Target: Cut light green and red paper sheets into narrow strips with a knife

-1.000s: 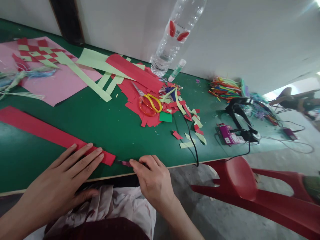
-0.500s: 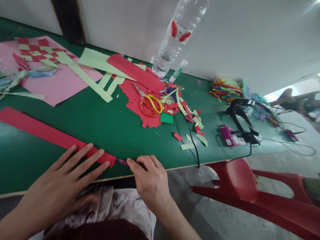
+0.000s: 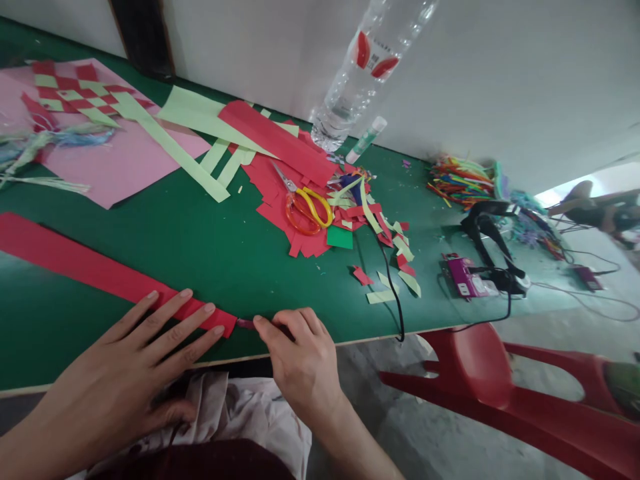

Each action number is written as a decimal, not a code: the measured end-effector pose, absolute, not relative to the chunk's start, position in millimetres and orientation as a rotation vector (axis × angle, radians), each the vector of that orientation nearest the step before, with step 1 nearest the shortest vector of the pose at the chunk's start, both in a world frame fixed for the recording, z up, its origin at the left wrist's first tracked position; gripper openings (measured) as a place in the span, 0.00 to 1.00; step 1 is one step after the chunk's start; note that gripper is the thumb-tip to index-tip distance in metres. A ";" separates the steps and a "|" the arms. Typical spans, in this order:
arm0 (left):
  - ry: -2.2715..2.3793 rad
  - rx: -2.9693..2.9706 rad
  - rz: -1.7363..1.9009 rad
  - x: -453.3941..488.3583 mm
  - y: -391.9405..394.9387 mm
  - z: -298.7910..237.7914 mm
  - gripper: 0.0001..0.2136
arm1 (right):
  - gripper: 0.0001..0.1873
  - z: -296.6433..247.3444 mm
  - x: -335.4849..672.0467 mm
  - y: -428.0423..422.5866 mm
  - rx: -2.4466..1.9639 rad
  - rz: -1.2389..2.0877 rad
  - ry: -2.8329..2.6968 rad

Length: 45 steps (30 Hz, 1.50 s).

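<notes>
A long red paper strip (image 3: pixel 100 272) lies slantwise on the green table, seemingly folded into layers. My left hand (image 3: pixel 150 343) rests flat across its near right end, fingers spread and pressing on the paper. Just right of that end, my right hand (image 3: pixel 300 353) pinches a slim purplish-red tool (image 3: pixel 245 324), perhaps a craft knife. The tool's far tip meets the strip's end and is hidden there. Beyond the hands, yellow-and-orange scissors (image 3: pixel 307 207) lie on a pile of red paper pieces (image 3: pixel 270 190).
A pink sheet (image 3: pixel 135 170) with woven red-and-green paper (image 3: pixel 83 87) lies at back left. A water bottle (image 3: pixel 345 100) and a glue stick (image 3: pixel 366 140) stand by the wall. Rightward are paper scraps, a black cable (image 3: pixel 395 300), a purple device (image 3: pixel 463 277) and a red chair (image 3: pixel 485 367).
The tool's thin metal tip, visible before beside the strip's end, is now hidden at the paper. Both hands keep nearly the same place; the view has shifted slightly.
</notes>
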<state>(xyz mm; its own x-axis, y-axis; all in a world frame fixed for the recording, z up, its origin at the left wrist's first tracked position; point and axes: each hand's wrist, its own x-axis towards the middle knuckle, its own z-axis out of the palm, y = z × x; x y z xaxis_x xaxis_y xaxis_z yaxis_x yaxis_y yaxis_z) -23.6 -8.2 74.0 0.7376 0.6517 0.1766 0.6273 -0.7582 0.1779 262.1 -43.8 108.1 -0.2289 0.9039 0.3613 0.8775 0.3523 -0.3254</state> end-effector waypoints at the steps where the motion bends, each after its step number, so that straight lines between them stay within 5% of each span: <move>1: 1.031 2.838 0.339 -23.7 -8.1 74.7 0.47 | 0.16 108.5 263.4 -43.2 -1.554 0.092 -2.130; 45: 1.062 2.790 0.369 -24.0 -12.6 74.3 0.47 | 0.15 113.8 282.6 14.1 -1.322 0.324 -2.401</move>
<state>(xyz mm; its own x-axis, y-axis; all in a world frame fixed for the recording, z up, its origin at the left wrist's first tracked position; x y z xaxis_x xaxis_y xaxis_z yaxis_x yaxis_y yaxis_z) -24.0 -12.6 74.3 0.7216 0.6685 0.1797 0.6359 -0.7428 0.2097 282.6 14.1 113.8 -0.4857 0.8472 0.2153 0.7597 0.5309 -0.3755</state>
